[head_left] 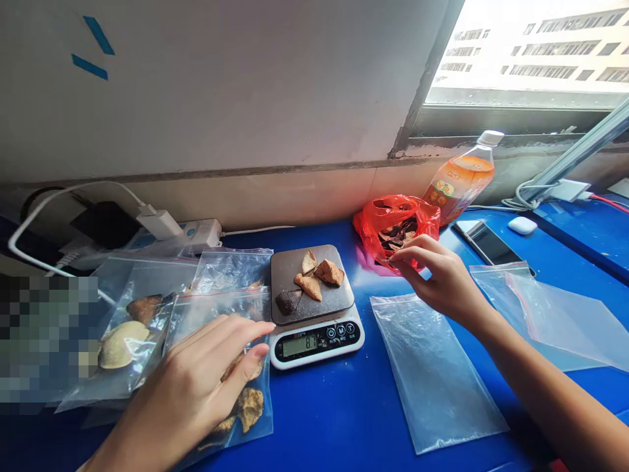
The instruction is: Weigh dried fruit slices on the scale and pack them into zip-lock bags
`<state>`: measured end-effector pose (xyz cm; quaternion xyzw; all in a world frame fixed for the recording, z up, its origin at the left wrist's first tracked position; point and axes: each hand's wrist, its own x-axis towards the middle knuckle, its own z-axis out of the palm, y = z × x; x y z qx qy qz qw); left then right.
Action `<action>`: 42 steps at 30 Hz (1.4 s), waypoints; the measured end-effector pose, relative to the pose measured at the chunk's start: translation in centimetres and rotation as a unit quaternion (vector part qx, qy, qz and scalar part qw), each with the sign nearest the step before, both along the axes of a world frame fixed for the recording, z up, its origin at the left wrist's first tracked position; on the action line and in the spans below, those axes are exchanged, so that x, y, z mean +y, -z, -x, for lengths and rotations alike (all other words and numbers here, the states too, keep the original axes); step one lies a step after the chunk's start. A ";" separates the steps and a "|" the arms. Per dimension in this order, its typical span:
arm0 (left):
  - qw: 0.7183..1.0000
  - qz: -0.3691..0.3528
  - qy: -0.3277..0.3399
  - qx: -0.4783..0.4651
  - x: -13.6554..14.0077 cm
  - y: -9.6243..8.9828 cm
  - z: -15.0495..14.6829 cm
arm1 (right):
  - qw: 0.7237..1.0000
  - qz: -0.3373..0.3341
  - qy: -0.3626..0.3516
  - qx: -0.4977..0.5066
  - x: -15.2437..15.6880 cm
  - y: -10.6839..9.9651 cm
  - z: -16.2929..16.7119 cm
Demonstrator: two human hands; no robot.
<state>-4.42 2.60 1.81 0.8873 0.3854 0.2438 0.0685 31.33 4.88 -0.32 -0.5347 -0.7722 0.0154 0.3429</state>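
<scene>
My left hand (pixel 196 373) lies with fingers stretched over a clear zip bag (pixel 263 393) of brown chunks, its fingertips close to the scale's left edge. On the plate of the kitchen scale (pixel 339 308) sit several rough pieces, mostly tan (pixel 308 286), one dark brown (pixel 288 301). The lit display (pixel 303 343) shows a number starting with 8. My right hand (pixel 437 275) is at the front of an open red plastic bag (pixel 366 229) filled with dark dried slices (pixel 405 229). Its thumb and fingers are pinched together; what sits between the tips is too small to name.
An apparently empty zip bag (pixel 437 373) lies right of the scale, more bags (pixel 565 314) farther right. Filled bags (pixel 122 344) lie left. Behind stand an orange drink bottle (pixel 466 174), a phone (pixel 491 242), a white case (pixel 522 225) and a power strip (pixel 204 233) with cables.
</scene>
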 end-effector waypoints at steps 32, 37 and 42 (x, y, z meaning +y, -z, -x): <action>1.000 -0.007 -0.009 0.013 0.9 0.9 0.9 | 0.977 0.154 0.002 0.149 -0.3 -4.1 0.6; 0.997 0.053 -0.043 0.019 0.5 1.2 0.7 | 0.972 0.196 -0.077 0.109 3.1 -4.2 4.5; 0.995 0.074 -0.057 0.023 0.1 1.0 0.5 | 0.929 0.325 -0.070 0.163 7.7 -2.0 5.9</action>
